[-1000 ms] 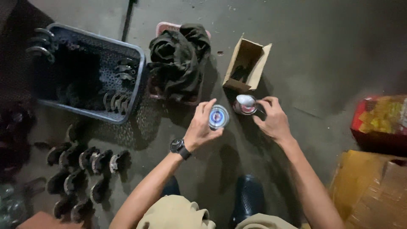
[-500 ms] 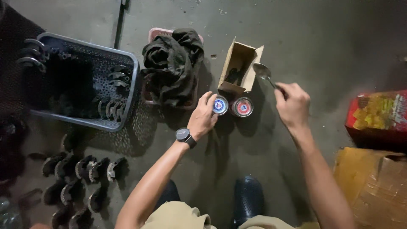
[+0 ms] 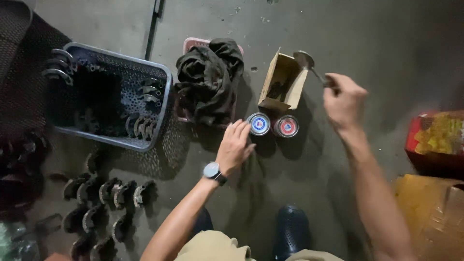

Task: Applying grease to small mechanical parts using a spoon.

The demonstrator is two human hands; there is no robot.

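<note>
Two small round tins stand side by side on the concrete floor, one with a blue-and-white lid [image 3: 259, 124] and one with a red-and-white lid [image 3: 286, 126]. My left hand [image 3: 234, 147], with a wristwatch, hovers just left of the blue-lidded tin, fingers apart and holding nothing. My right hand [image 3: 343, 100] is raised to the right and grips the handle of a metal spoon [image 3: 307, 61], whose bowl points toward an open cardboard box [image 3: 281, 82] standing behind the tins.
A grey plastic crate [image 3: 108, 94] with curved metal parts sits at left. A dark rag [image 3: 209, 79] lies on a pink tray. Several dark curved parts [image 3: 106, 198] lie on the floor at lower left. A red-yellow packet [image 3: 435, 137] and cardboard carton [image 3: 435, 212] sit at right.
My left hand set the blue-lidded tin down beside the red-lidded one and let go. My right hand left the red-lidded tin, picked up the spoon and lifted it to the right.
</note>
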